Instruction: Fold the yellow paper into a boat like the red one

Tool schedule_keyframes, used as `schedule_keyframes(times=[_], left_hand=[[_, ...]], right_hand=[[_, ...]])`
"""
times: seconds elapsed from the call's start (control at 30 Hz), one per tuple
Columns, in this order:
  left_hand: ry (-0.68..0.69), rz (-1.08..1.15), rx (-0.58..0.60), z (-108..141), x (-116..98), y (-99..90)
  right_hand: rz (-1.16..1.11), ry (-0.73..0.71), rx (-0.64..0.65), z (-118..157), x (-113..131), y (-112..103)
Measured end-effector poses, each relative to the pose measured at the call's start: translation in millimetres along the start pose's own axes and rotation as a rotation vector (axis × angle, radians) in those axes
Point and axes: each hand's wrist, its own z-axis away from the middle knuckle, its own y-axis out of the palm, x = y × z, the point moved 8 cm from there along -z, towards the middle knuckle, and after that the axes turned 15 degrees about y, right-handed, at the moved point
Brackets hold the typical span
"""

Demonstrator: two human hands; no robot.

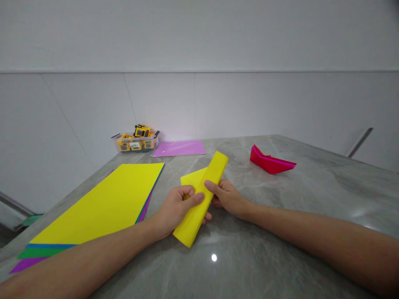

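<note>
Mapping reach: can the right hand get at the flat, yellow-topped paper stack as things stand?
Probably not directly: the left hand lies between the right hand and the paper stack, and the right hand also grips the folded yellow paper.

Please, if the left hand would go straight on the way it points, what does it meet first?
Beyond the folded yellow paper it grips, the left hand would probably meet the right hand first; depth is unclear.

Folded yellow paper (193, 216), smooth, matt; tabletop (249, 245) glossy, stone-look; toy bin (134, 145) clear plastic.
</note>
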Motion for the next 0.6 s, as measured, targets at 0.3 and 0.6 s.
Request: schedule_keyframes(times=[0.3,0.6], left_hand=[[0.021,-0.044,0.045,1.1,-5.8,2.8],[0.044,-0.071,0.078,2.9,-8.7,6.2]], right_hand=[[0.0,-0.005,0.058,5.2,4.0,3.9],[-0.115,-0.007,0.096,6.3,3.5,7.3]])
